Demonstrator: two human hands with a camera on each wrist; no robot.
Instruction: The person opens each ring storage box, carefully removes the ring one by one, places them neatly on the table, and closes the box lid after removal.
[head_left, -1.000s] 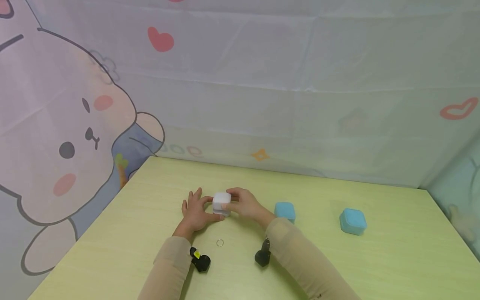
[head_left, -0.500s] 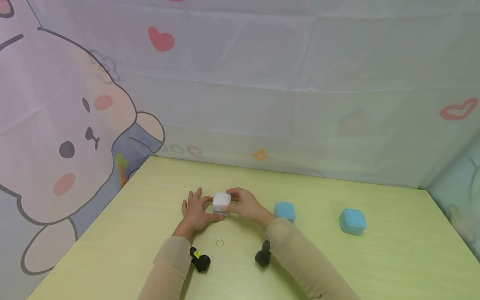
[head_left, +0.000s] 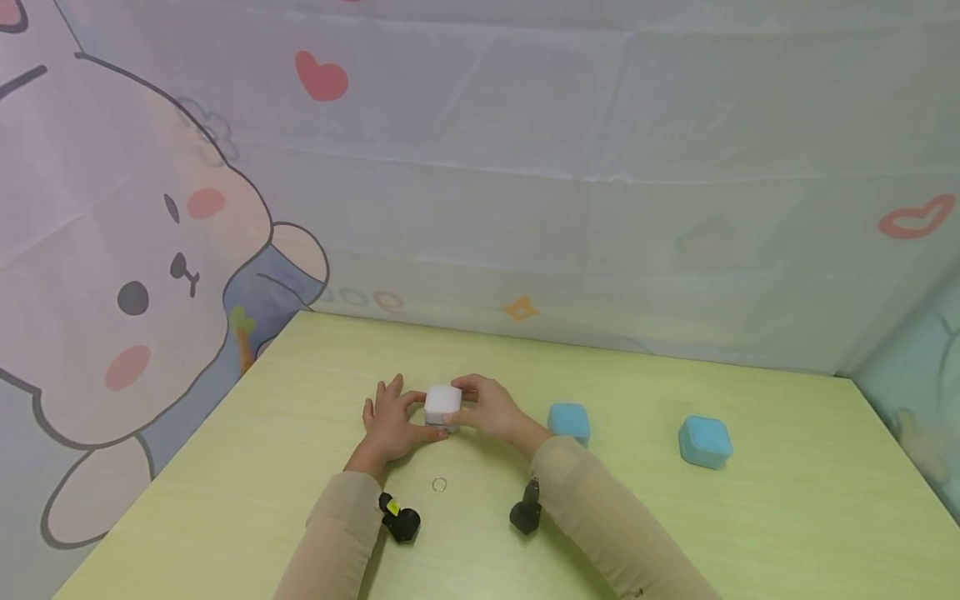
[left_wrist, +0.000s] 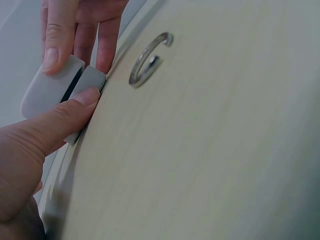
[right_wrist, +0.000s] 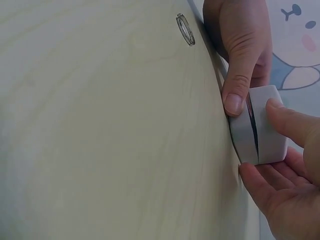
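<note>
A small white jewellery box [head_left: 442, 400] with rounded corners stands on the table, left of the middle. My left hand [head_left: 390, 427] pinches its lower half between thumb and index finger, the other fingers spread away. From the other side, my right hand [head_left: 491, 408] grips the lid [right_wrist: 270, 125] with the thumb on the front and fingers behind. A narrow dark gap shows between lid and base [left_wrist: 90, 80] in both wrist views. What is inside cannot be seen. Nearer to me lies a silver open ring [left_wrist: 141, 57], apart from both hands.
Two light blue boxes of similar shape are on the right: one [head_left: 568, 422] beside the right forearm, another [head_left: 706, 442] farther right. Black wrist devices [head_left: 402, 525] hang at both sleeves. A printed cloth [head_left: 600, 208] rises behind the table's back edge.
The white lid has come down slightly, and the gap above the base looks narrower. Both hands keep their places on the box; the ring and blue boxes have not moved.
</note>
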